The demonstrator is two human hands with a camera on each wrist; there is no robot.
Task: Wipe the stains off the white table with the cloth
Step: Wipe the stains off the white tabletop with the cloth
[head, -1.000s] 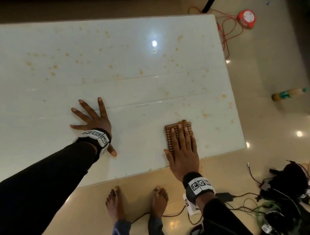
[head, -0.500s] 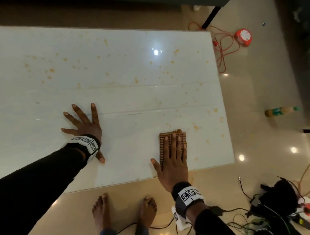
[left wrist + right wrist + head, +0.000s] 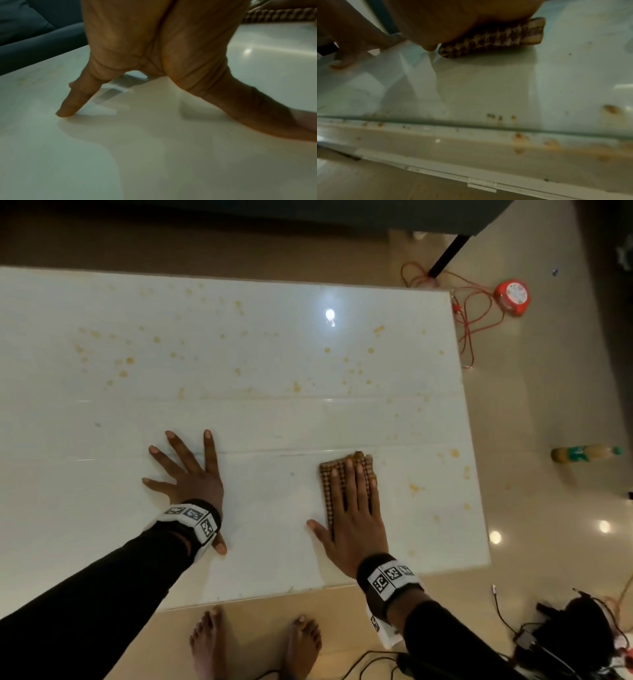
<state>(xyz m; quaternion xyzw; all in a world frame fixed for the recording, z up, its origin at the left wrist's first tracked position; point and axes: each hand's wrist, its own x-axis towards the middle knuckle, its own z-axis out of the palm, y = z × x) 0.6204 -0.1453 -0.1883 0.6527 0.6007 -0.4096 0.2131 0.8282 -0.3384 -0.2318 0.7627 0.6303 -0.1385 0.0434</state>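
White table [image 3: 274, 422], orange-stained; flat right hand [image 3: 356, 518] presses cloth [image 3: 329, 484], left hand [image 3: 195, 477] splayed.

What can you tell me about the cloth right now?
The cloth is a small brown pad with a ribbed, woven-looking texture, apparently folded into a thick rectangle. It lies flat on the white table, near its right front corner. The right hand presses it with straight fingers, covering most of it. Orange stains lie just right of it.
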